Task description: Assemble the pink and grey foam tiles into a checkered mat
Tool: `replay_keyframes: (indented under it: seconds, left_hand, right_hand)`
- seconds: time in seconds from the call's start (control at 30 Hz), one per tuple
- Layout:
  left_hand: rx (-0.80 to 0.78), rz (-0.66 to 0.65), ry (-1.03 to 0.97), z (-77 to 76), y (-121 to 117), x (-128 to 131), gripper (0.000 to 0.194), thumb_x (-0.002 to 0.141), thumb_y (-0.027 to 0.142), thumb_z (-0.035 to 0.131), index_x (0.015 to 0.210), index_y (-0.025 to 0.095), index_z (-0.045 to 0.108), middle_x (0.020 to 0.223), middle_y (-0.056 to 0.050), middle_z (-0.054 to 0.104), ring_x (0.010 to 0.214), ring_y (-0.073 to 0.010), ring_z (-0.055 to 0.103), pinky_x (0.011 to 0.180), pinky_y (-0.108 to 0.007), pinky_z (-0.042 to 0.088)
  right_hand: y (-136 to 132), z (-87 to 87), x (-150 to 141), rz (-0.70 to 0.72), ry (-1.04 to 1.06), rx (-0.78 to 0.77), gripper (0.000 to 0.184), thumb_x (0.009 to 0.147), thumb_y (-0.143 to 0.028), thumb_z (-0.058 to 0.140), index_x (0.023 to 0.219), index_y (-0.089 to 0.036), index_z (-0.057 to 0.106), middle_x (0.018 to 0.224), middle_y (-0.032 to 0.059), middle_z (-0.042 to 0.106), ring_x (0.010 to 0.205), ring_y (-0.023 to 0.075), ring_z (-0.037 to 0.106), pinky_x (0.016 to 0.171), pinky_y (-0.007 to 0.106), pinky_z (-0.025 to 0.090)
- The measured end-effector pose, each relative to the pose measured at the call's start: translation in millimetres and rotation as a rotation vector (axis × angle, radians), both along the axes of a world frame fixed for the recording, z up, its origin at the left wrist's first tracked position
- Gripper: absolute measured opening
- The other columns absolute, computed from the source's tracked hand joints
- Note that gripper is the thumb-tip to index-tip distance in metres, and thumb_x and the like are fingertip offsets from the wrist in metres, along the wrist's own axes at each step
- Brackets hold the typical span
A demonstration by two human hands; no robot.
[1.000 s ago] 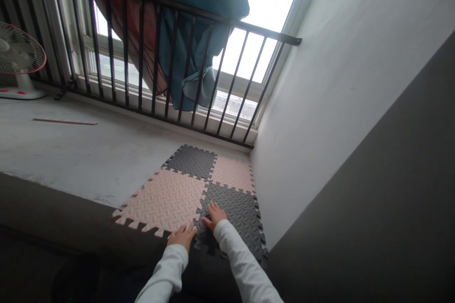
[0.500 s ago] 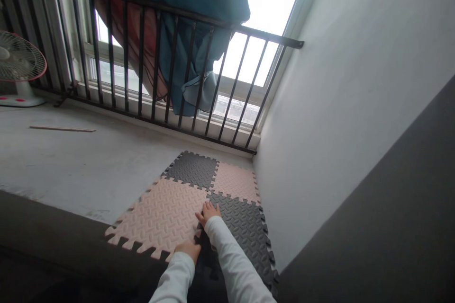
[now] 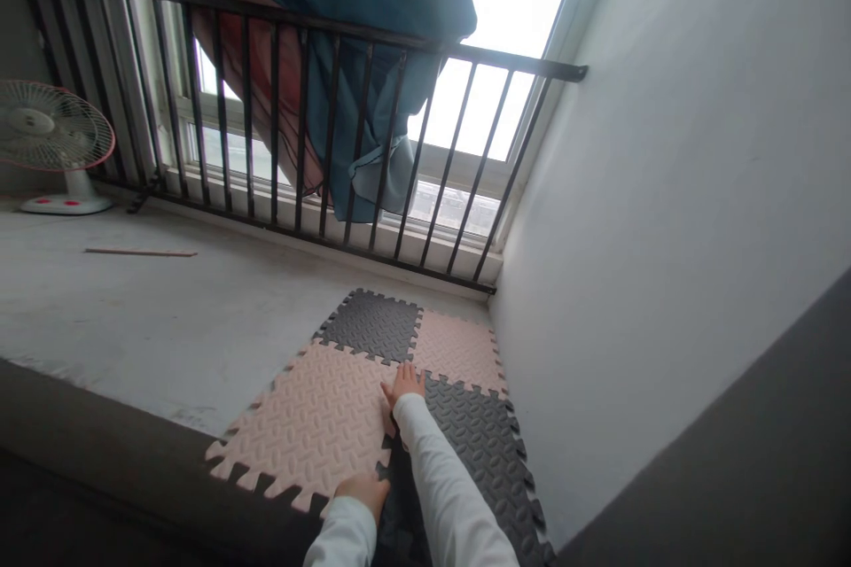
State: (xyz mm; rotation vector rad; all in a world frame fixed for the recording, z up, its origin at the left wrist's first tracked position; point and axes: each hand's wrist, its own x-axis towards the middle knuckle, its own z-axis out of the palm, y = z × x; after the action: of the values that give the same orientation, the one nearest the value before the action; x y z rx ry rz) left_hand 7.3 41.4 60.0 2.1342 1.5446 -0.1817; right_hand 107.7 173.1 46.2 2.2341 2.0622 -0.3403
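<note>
"From where you're standing, what looks risky to you?"

"That seam between the near pink tile [image 3: 312,416] and the near dark tile [image 3: 479,434]. At its near end the teeth don't look flush to me, so pressing at the wrong spot could fold a tab under or pop another one loose."

"And who's touching it there?"

"The right hand [image 3: 405,382] lies over the far part of that seam, fingers a little apart, thumb out toward the pink. The left hand [image 3: 363,493] is at the pink tile's near corner, its back toward us. The fingers are hidden, so I can't tell whether it's pinching the edge."

"Could the whole mat [image 3: 352,399] slip?"

"Perhaps. The front edge seems to reach past the lip of the ledge [image 3: 173,328]; unsupported there, the foam would bend when pushed, and the teeth could spring apart."

"And how does it look?"

"Four foam squares, pink and charcoal set checkerwise, with a raised pattern of short bars and toothed borders. The far dark tile [image 3: 376,325] and far pink tile [image 3: 458,345] lie flat toward the railing [image 3: 275,115], as far as I can see. It's on the ledge, in the corner, right side close beside the white wall [image 3: 631,195]."
</note>
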Motion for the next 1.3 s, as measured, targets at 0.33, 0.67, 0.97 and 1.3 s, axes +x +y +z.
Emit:
replay_keyframes:
  seconds: [0.33, 0.67, 0.97, 1.3]
  left_hand:
    - [-0.041, -0.047, 0.136, 16.3, -9.1, -1.5, 0.047, 0.071, 0.005, 0.032, 0.106, 0.028, 0.054, 0.111, -0.011, 0.057, 0.104, -0.0239, 0.052, 0.081, -0.044, 0.043]
    - [0.023, -0.066, 0.175, 14.0, -11.9, 2.0, 0.047, 0.075, 0.005, 0.024, 0.100, 0.029, 0.056, 0.102, -0.010, 0.061, 0.097, -0.0214, 0.056, 0.076, -0.040, 0.045]
    - [0.091, -0.060, 0.225, 4.9, -16.2, 7.6, 0.055, 0.073, -0.001, 0.019, 0.102, 0.027, 0.056, 0.118, -0.009, 0.054, 0.099, -0.0230, 0.055, 0.076, -0.040, 0.044]
    - [0.100, 0.053, 0.152, 4.5, -25.7, 6.4, 0.063, 0.070, -0.006, 0.014, 0.109, 0.027, 0.053, 0.128, -0.007, 0.045, 0.113, -0.0203, 0.044, 0.082, -0.041, 0.042]
  right_hand:
    - [13.5, 6.1, 34.4, -0.213, -0.061, 0.065, 0.068, 0.082, -0.051, 0.017, 0.131, -0.005, 0.023, 0.139, 0.0166, 0.020, 0.129, 0.0249, 0.010, 0.101, 0.048, -0.007]
    - [-13.4, -0.2, 98.6, -0.241, -0.060, 0.026, 0.062, 0.083, -0.051, 0.014, 0.132, -0.014, 0.024, 0.139, 0.0102, 0.022, 0.128, 0.0204, 0.015, 0.103, 0.047, 0.000]
    - [-33.6, 10.4, 148.6, -0.416, -0.044, -0.075, 0.056, 0.083, -0.050, 0.020, 0.129, -0.021, 0.031, 0.138, 0.0083, 0.026, 0.127, 0.0218, 0.018, 0.102, 0.050, 0.006]
    - [-90.3, 24.9, 122.3, -0.143, 0.039, -0.195, 0.063, 0.069, -0.055, 0.049, 0.123, -0.024, 0.040, 0.139, 0.0131, 0.023, 0.126, 0.0279, 0.021, 0.097, 0.052, 0.022]
